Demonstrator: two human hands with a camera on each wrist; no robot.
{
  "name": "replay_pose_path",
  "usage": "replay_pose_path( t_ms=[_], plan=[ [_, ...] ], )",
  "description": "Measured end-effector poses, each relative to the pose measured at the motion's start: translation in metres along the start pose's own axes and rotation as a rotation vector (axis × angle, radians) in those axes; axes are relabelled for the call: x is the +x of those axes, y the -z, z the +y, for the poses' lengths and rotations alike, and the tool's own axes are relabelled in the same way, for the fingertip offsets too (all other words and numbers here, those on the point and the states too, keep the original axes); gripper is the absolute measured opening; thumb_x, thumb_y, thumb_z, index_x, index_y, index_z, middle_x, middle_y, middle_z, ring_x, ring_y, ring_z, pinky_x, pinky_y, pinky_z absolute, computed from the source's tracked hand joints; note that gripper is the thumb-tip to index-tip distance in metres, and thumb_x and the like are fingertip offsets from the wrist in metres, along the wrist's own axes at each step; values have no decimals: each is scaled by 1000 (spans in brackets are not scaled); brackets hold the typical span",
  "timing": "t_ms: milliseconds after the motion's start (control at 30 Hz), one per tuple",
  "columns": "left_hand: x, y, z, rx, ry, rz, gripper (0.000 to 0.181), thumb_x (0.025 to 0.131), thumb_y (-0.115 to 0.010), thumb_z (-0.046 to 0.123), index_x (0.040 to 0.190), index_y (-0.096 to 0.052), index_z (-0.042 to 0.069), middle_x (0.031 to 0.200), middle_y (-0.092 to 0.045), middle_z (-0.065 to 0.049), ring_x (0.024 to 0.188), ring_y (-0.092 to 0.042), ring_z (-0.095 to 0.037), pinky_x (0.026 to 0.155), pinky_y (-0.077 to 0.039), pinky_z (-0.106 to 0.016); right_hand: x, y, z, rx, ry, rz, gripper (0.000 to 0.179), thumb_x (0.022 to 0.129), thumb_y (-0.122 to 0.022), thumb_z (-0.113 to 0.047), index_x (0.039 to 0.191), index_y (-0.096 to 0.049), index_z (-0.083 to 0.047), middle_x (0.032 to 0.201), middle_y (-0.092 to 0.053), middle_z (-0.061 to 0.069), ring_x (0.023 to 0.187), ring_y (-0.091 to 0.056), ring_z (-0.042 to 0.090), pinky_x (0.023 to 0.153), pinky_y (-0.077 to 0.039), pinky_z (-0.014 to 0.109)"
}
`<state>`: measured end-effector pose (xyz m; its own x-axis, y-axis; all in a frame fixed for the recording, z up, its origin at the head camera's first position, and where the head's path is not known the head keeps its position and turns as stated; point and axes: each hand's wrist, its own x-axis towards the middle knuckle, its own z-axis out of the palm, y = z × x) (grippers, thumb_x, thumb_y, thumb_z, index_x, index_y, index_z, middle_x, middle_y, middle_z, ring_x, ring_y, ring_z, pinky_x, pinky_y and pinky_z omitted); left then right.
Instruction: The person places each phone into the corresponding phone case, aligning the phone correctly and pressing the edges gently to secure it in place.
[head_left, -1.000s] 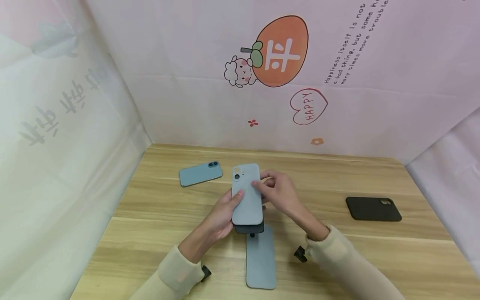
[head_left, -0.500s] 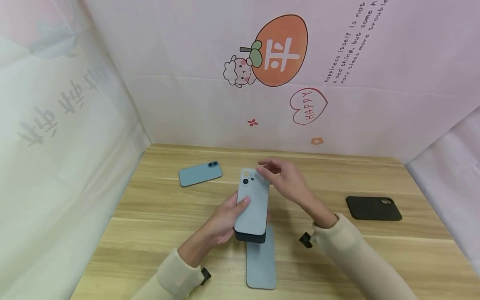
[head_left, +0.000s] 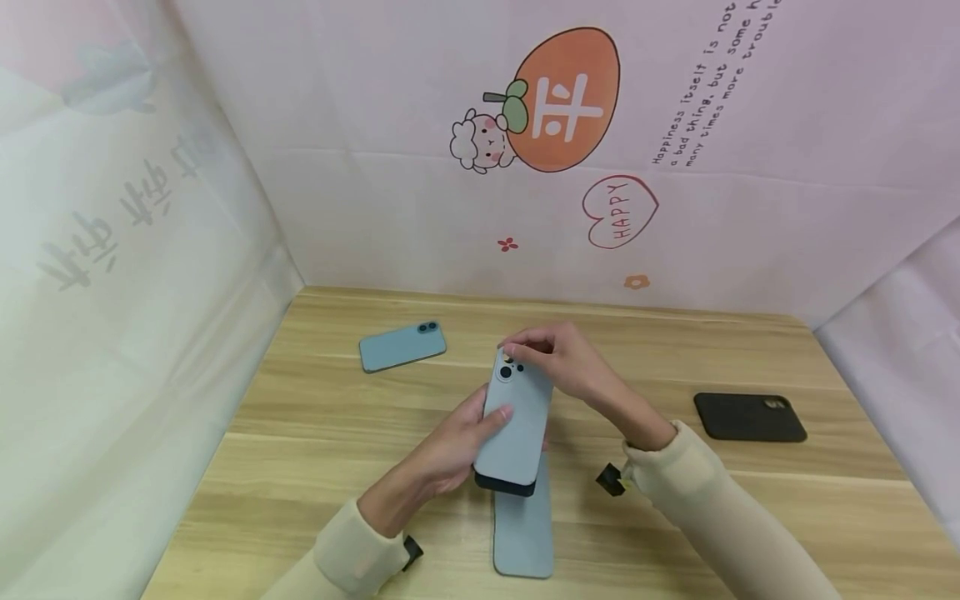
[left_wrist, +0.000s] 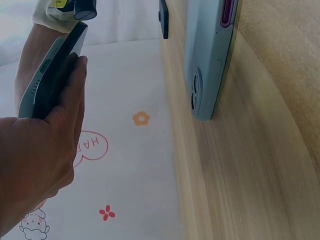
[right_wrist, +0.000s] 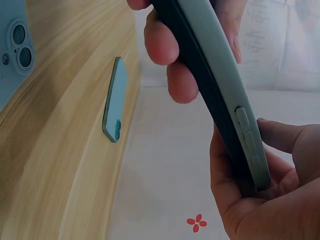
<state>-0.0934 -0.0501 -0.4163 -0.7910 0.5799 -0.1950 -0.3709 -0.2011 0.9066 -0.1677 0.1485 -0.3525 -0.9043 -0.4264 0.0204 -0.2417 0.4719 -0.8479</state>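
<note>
In the head view, my left hand [head_left: 457, 437] grips a light blue phone case [head_left: 513, 429] lying over a dark, phone-shaped slab [head_left: 504, 485]. The slab sticks out a little at the near end. My left thumb lies across the case's back, with the fingers underneath. My right hand [head_left: 566, 358] pinches the far end of the pair beside the camera cutouts. From the right wrist view, the thumb presses the case near its side buttons [right_wrist: 243, 118], and fingers curl under the slab. Case and slab run closely together there. Below them, a light blue phone [head_left: 522, 542] lies partly covered.
A smaller blue phone [head_left: 402, 347] lies at the back left of the wooden table [head_left: 315, 492]. At the right lies a black phone case [head_left: 750, 417]. White printed cloth [head_left: 390, 208] stands behind and along the sides.
The case and slab have moved right and nearer, tilting slightly clockwise. Less of the slab sticks out at the near end. My right hand has shifted from their right side to the far end.
</note>
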Motion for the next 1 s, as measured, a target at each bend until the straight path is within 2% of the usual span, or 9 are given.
replay_pose_path(
  t_ms=[300,567,733,1000],
  plan=[
    [-1,-2,3,4,3,-4,53,116,-38,16,166,-23,21,143,-60,-18,124,-68,-39,104,-55,-52,-1,1,-1,-22,23,-27,17,103,-72,-21,112,-83,-11,100,-79,4,78,-64,19,63,-53,26],
    [-4,-2,4,15,-12,-41,53,115,-40,11,165,-22,15,147,-57,-21,127,-66,-39,107,-54,-50,-4,0,2,1,14,-43,18,102,-73,-20,113,-83,-9,100,-79,5,78,-64,18,64,-53,26],
    [-5,-2,5,17,-11,-37,55,114,-42,9,166,-23,16,148,-57,-20,128,-65,-39,110,-53,-50,-7,-2,3,23,8,-50,18,102,-73,-19,113,-83,-9,106,-81,5,82,-67,19,67,-55,26],
    [-5,-4,6,15,-3,-7,58,112,-46,5,165,-25,14,148,-58,-19,128,-66,-39,110,-52,-50,-9,-4,4,26,23,-39,17,101,-74,-17,112,-83,-6,105,-81,7,80,-67,18,66,-55,25]
  ],
)
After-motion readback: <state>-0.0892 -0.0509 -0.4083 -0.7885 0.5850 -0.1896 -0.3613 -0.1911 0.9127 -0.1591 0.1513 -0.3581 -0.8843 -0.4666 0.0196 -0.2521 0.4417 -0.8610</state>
